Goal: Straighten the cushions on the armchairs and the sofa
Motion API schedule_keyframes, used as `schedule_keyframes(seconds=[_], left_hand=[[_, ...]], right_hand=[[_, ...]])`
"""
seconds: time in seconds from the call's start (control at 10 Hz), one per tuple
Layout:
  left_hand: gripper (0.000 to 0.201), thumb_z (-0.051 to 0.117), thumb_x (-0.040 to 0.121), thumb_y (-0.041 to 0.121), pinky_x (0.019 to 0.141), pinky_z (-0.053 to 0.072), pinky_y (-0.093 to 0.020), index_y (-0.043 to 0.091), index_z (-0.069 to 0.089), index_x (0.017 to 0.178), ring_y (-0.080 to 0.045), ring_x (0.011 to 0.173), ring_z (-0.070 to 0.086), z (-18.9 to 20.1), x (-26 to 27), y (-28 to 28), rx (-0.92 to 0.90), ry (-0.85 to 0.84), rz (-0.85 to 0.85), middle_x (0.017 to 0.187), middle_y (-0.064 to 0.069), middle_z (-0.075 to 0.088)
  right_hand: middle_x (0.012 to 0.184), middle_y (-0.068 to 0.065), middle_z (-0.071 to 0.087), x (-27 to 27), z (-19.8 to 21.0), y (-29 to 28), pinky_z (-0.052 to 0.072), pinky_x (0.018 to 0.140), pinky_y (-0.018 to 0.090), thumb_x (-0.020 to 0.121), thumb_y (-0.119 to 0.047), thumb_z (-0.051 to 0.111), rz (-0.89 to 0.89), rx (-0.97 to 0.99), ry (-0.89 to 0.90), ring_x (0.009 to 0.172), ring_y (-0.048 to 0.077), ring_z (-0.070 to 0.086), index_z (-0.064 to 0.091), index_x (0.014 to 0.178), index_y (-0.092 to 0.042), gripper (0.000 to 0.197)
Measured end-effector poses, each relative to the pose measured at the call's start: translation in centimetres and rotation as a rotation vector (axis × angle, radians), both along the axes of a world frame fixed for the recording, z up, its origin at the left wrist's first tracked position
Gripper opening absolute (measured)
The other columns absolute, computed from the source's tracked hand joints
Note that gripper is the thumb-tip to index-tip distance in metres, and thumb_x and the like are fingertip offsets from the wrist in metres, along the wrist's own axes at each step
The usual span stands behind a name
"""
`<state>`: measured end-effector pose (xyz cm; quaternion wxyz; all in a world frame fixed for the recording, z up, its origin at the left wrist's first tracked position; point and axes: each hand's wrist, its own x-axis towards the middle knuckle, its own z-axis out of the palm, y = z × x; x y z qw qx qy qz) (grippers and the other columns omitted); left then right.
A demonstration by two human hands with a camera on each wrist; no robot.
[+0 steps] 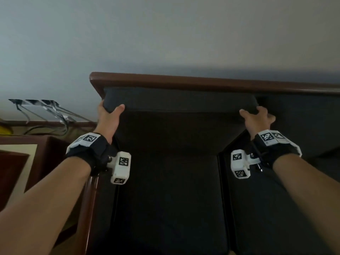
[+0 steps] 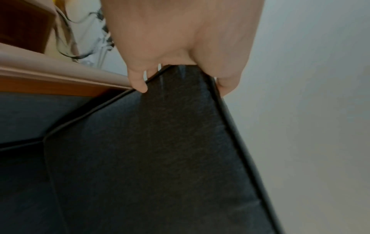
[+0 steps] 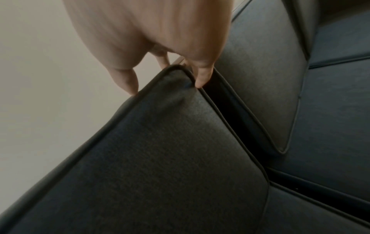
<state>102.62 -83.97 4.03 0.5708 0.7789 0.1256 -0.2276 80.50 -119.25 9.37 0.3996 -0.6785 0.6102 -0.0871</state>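
Both forearms reached over the seat. Left hand (image 1: 108, 116) and right hand (image 1: 257, 117) each clasped an upper corner of the back cushion (image 1: 176, 115), which leaned against the frame (image 1: 184, 82). Judged next: square it flush against frame and neighbouring cushion (image 3: 260, 79).

You're in what looks like a living room or lounge. Ahead of your hands, a dark-cushioned sofa (image 1: 184, 181) with a polished wooden frame (image 1: 184, 82) backs onto a plain pale wall (image 1: 165, 34). Beyond your left hand (image 1: 108, 118), cables (image 1: 55, 115) trail down by a wooden side table (image 1: 22, 144).
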Motion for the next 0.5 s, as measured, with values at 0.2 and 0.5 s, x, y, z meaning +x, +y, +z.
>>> schedule_keyframes(seconds=[0.2,0.5], left_hand=[[0.082,0.065,0.076,0.061,0.109,0.041,-0.046,0.037,0.027,0.145,-0.02,0.121,0.052,-0.3,1.4,-0.4,-0.028,-0.011,-0.097,0.133,0.005,0.051],[0.09,0.066,0.083,0.053,0.115,0.034,-0.047,0.027,0.016,0.154,-0.023,0.139,0.04,1.3,-3.4,2.5,0.009,-0.114,-0.152,0.154,-0.004,0.038]], right_hand=[[0.156,0.009,0.028,-0.2,-0.4,-0.9,0.038,0.108,0.042,0.087,-0.03,0.067,0.018,0.044,-0.083,0.135,0.032,0.039,0.027,0.151,-0.024,0.076],[0.156,0.011,0.032,-4.3,1.1,3.4,0.032,0.11,0.047,0.088,-0.026,0.065,0.008,0.106,-0.042,0.139,0.037,0.035,0.009,0.155,-0.029,0.088]])
